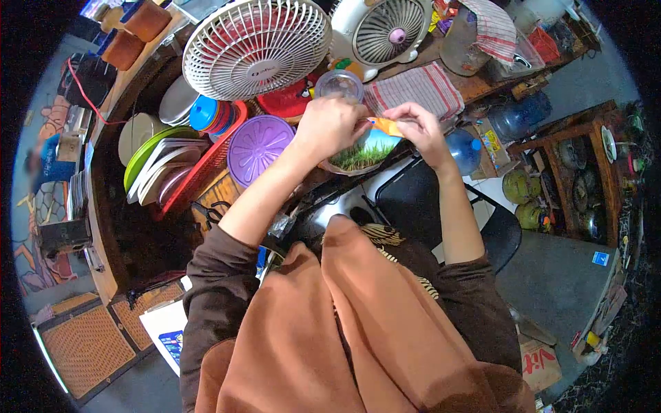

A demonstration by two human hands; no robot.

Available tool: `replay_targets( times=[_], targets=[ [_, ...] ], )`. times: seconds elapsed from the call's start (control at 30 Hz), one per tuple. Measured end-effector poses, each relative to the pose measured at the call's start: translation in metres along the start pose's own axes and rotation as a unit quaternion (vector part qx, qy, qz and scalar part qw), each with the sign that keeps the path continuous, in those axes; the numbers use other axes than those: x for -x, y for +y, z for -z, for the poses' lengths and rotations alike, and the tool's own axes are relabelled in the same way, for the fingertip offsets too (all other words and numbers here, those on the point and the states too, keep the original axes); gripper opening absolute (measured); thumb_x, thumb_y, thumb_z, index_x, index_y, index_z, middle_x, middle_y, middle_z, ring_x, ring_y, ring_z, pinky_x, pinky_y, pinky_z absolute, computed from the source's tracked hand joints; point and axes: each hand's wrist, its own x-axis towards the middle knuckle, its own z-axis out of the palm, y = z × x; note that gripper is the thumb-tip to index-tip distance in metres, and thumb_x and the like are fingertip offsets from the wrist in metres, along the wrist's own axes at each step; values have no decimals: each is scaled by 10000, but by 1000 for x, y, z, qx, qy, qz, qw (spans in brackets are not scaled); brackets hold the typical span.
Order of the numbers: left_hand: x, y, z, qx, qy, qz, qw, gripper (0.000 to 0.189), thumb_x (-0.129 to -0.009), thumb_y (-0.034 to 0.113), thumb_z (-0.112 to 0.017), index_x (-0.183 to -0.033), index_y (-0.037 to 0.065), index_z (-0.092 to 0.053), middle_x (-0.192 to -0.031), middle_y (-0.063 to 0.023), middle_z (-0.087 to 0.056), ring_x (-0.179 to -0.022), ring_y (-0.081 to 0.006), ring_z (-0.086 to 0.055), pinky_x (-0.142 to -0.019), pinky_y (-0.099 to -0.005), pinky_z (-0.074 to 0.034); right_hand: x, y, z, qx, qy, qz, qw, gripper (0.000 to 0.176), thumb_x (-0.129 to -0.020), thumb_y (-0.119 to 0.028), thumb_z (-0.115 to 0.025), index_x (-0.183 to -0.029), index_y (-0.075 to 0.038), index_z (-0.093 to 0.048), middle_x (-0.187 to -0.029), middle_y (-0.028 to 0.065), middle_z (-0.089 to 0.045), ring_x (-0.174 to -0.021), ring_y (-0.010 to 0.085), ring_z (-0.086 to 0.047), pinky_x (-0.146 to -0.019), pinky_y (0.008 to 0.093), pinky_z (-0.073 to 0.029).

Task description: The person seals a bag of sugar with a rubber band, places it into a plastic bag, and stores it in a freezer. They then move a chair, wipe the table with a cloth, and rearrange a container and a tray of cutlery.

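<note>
A small orange packet point(385, 126) is stretched between my two hands above the table edge. My left hand point(332, 125) is closed, its fingertips pinching the packet's left end. My right hand point(421, 132) pinches the other end between thumb and fingers. Just under the hands lies a round-edged item with a green grass picture point(361, 157); my left hand covers part of it. Behind my left hand stands a clear round plastic container point(339, 84), partly hidden. What the packet contains cannot be seen.
A white fan point(258, 51) and a second fan point(382, 34) stand behind. At left are a purple lid point(261, 150), a red rack point(206, 158) and stacked plates point(162, 162). A striped cloth point(420, 93) lies to the right. A black chair point(420, 199) is below the table edge.
</note>
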Motion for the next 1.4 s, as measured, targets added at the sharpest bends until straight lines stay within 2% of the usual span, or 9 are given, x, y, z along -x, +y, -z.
replay_targets(
  times=[0.07,0.13,0.5,0.8,0.87,1.0,1.2,1.27,1.4],
  targets=[
    [0,-2,-5,-1,50,-19,999,161,-693,282,-612,-762,138,-634,-701,-54,-596,-717,-214,-574,-601,-350,-475,-4,-2,-10,11,28,-43,999,237,-744,-114,-619,-951,-2,-603,-931,152,-622,-857,217,-600,-781,287,-457],
    [1,-4,-5,-1,47,-23,999,149,-694,262,-607,-761,131,-627,-716,-46,-597,-721,-216,-570,-598,-346,-474,-6,0,-17,249,-2,11,968,274,-733,-167,-650,-951,-7,-607,-886,157,-626,-797,232,-615,-732,297,-464],
    [6,-23,-2,113,36,-42,992,165,-679,121,-614,-838,82,-637,-770,-82,-594,-768,-253,-558,-663,-361,-467,-22,0,-8,335,-57,156,927,252,-749,-63,-584,-995,-11,-605,-875,179,-617,-768,247,-628,-684,308,-480],
    [17,-30,7,259,49,82,961,181,-620,28,-646,-799,47,-634,-699,-134,-583,-609,-256,-566,-592,-318,-460,-27,5,-6,197,-84,55,975,262,-748,20,-558,-1007,9,-603,-909,128,-641,-819,133,-595,-750,255,-455],
    [20,-30,9,276,48,106,954,189,-638,-13,-652,-817,47,-646,-695,-94,-585,-610,-176,-564,-576,-267,-450,-26,11,-9,45,-38,-2,998,199,-752,25,-553,-939,37,-621,-931,113,-629,-845,112,-564,-779,245,-443],
    [24,-32,7,334,79,112,933,152,-598,-22,-641,-739,20,-603,-641,-120,-548,-599,-242,-552,-557,-315,-447,-27,16,-4,32,-62,-18,997,166,-741,49,-536,-884,56,-621,-962,139,-616,-890,143,-567,-812,259,-437],
    [36,-33,-1,140,136,-37,980,212,-588,-64,-651,-768,44,-627,-721,-54,-555,-707,-155,-550,-579,-271,-451,-28,28,-5,38,-53,45,997,207,-722,94,-495,-877,53,-627,-950,161,-619,-896,185,-588,-832,279,-441],
    [34,-27,18,269,99,77,955,224,-598,-20,-650,-802,52,-594,-676,-81,-487,-657,-236,-537,-635,-305,-468,-27,26,-5,13,-53,24,998,188,-733,92,-480,-852,65,-623,-956,183,-610,-918,217,-585,-850,301,-433],
    [40,-44,6,502,41,166,848,217,-759,174,-624,-904,17,-586,-838,-93,-581,-765,-144,-560,-677,-263,-453,-29,30,-4,-16,-56,8,998,188,-739,91,-473,-850,63,-623,-955,189,-609,-920,221,-583,-854,301,-430]
  ],
)
